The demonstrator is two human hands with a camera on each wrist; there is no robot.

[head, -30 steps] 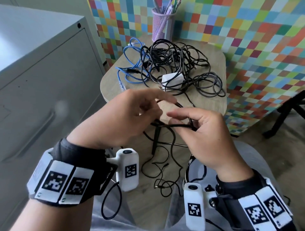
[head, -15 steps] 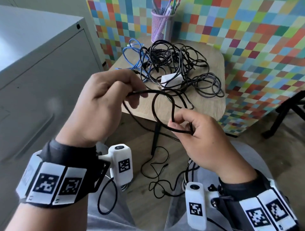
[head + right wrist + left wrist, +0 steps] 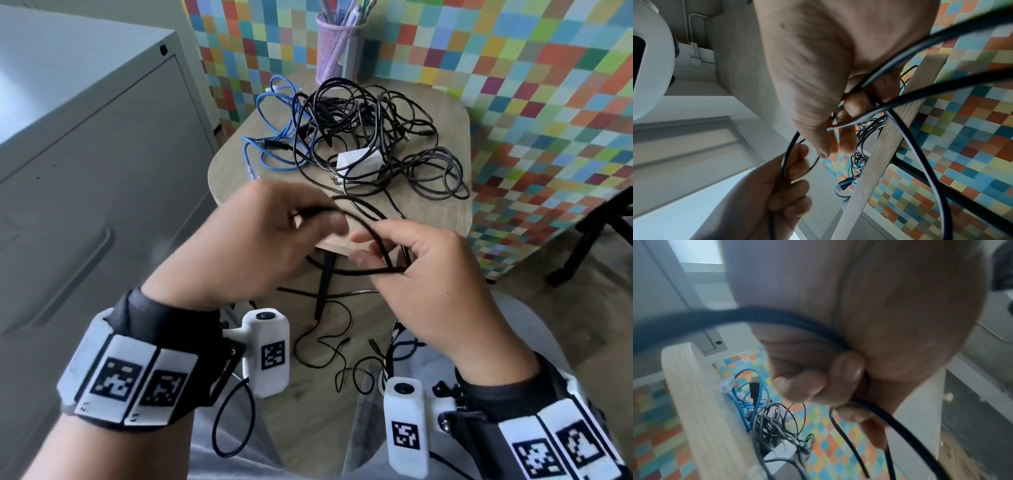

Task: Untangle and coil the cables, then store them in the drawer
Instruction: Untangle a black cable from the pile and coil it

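Grey metal cabinet (image 3: 85, 171) fills the left of frame. My left hand (image 3: 246, 246) pinches a thin, smooth black cable (image 3: 363, 270) at centre frame, my right hand (image 3: 435, 291) clamps its loops. Upper centre, the round wooden desk (image 3: 459, 219) holds tangled cables (image 3: 359, 137) and a mesh cup (image 3: 337, 51) of pens.

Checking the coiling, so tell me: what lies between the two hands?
A short span of the black cable bridges the left hand and right hand, both gripping it; the head view shows it.
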